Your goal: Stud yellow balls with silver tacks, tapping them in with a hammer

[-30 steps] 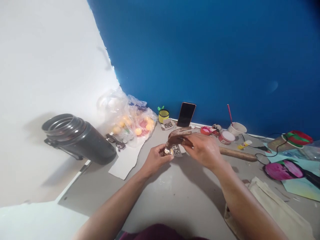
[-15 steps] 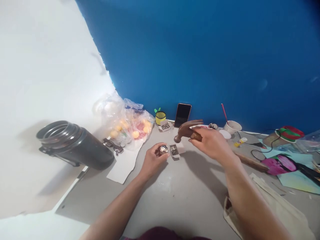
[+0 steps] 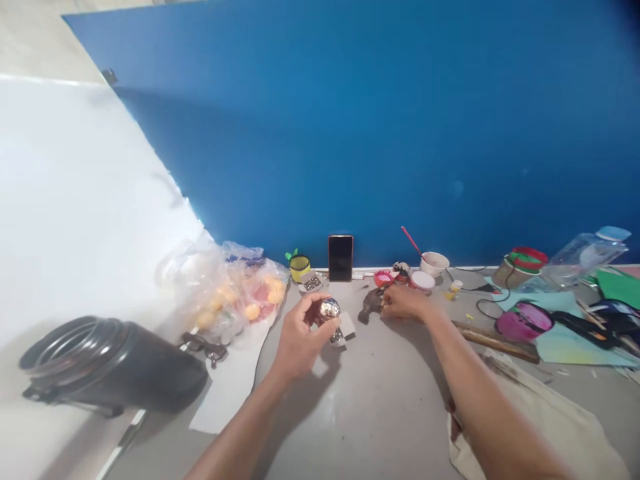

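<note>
A shiny ball (image 3: pixel 330 308), its surface covered in silver tack heads, is pinched between the thumb and fingers of my left hand (image 3: pixel 303 337), above the table. Under and just beside it stands a small white box (image 3: pixel 345 332) of shiny metal tacks, partly hidden by the hand. Off to the right, my right hand (image 3: pixel 407 303) is closed on a hammer (image 3: pixel 371 304), low over the tabletop, with the head pointing left. The fingers cover most of the hammer's handle.
A second tack box (image 3: pixel 313 283) and a yellow cup (image 3: pixel 299 267) stand left of a propped phone (image 3: pixel 341 259). A large dark flask (image 3: pixel 125 367) and a plastic bag (image 3: pixel 235 287) lie left; a wooden stick (image 3: pixel 495 340), cloth (image 3: pixel 545 413) and white cup (image 3: pixel 434 263) are right.
My right hand has lowered the hammer from above the tack box to near the tabletop on the right. The left hand has lifted the ball, and the head view has tilted up.
</note>
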Tool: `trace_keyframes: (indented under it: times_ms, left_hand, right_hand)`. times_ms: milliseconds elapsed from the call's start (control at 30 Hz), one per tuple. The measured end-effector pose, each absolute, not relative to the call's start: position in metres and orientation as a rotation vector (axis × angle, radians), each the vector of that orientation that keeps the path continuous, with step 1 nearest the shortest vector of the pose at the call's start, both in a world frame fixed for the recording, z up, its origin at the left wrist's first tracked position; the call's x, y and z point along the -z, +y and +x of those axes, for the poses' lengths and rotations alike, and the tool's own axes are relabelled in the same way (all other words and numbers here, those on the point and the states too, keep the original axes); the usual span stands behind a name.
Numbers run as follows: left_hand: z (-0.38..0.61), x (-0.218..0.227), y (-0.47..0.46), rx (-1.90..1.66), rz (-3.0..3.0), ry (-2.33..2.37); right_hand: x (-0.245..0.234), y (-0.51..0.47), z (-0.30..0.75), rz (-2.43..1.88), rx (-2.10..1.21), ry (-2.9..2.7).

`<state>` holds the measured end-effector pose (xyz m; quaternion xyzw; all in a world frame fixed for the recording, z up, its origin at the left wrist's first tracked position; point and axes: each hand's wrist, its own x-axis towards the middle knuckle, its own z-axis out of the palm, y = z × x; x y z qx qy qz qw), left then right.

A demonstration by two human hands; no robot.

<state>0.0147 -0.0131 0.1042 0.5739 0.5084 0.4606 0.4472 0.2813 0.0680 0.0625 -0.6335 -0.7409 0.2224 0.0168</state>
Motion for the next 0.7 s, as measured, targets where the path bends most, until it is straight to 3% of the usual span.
trace_keyframes:
  times_ms: [200,267,433,700]
  left_hand:
    - [0.028,-0.123,0.002,-1.147,1.478,1.128]
    - [0.027,-0.123,0.009,-1.095,1.418,1.072]
    - [0.027,-0.126,0.025,-1.029,1.25,0.836]
    - [0.033,-0.135,0.033,-1.075,1.225,0.818]
  right_hand:
    - [-0.076,0.06,0.268,-2.033,-0.371,-2.353]
    - [-0.093,0.051,0.26,-1.842,-0.354,-2.249]
    - [-0.144,0.027,0.237,-1.179,-0.785,-1.895]
    - [-0.157,0.025,0.211,-1.056,-0.924,-1.788]
